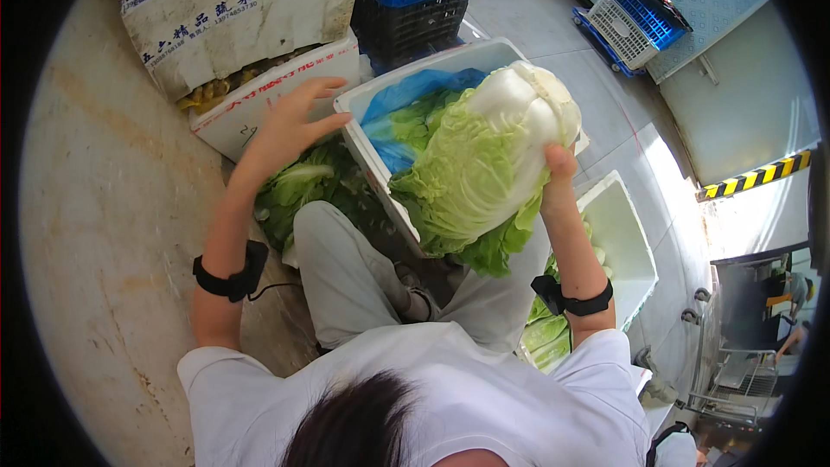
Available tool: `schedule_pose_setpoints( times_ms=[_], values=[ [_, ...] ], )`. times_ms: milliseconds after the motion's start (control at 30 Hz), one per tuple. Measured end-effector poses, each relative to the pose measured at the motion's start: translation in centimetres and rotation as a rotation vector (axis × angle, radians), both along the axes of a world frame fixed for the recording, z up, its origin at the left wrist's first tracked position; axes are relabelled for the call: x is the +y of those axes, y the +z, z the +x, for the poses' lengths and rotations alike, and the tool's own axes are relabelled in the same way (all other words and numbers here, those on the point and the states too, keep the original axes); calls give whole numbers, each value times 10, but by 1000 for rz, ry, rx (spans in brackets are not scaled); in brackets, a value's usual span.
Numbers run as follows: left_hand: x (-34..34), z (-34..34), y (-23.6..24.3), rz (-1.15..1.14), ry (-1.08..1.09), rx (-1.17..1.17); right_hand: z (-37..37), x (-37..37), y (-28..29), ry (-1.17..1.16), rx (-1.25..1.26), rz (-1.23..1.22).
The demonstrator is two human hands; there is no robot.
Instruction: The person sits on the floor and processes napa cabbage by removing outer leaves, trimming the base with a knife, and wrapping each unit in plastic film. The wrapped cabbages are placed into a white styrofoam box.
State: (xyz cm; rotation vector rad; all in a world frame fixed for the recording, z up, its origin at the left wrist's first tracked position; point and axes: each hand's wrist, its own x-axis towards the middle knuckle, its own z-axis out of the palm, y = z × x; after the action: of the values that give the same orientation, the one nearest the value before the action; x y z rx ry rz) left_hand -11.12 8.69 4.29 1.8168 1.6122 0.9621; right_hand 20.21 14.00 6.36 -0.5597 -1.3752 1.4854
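Observation:
A large napa cabbage (488, 164), white stem end upward and pale green leaves downward, is in my right hand (558, 169) at the near right side of a white foam box (380, 182) with a blue plastic liner (389, 147). Greener leaves show inside the box beyond it. My left hand (298, 121) is raised with its fingers apart by the box's left corner, holding nothing. Loose dark green leaves (294, 190) lie below it, beside my knee.
Cardboard boxes (216, 9) stand at upper left, stacked crates (411, 26) behind. A second foam box (627, 251) with greens is at right. A trolley with crates (622, 39) stands farther back; a metal cart (726, 355) and another person (782, 290) are at lower right.

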Motion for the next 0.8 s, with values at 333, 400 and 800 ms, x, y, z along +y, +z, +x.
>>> schedule_pose_setpoints(
  times_ms=[333,400,800],
  values=[
    [-53,114,35,363,-44,-323,-17,-4,8,63,43,-63],
    [-49,124,25,318,-38,-392,-30,-8,10,-30,-101,-73],
    [-24,95,-65,-583,-48,-1716,-30,7,0,85,-454,-323]
  ],
)
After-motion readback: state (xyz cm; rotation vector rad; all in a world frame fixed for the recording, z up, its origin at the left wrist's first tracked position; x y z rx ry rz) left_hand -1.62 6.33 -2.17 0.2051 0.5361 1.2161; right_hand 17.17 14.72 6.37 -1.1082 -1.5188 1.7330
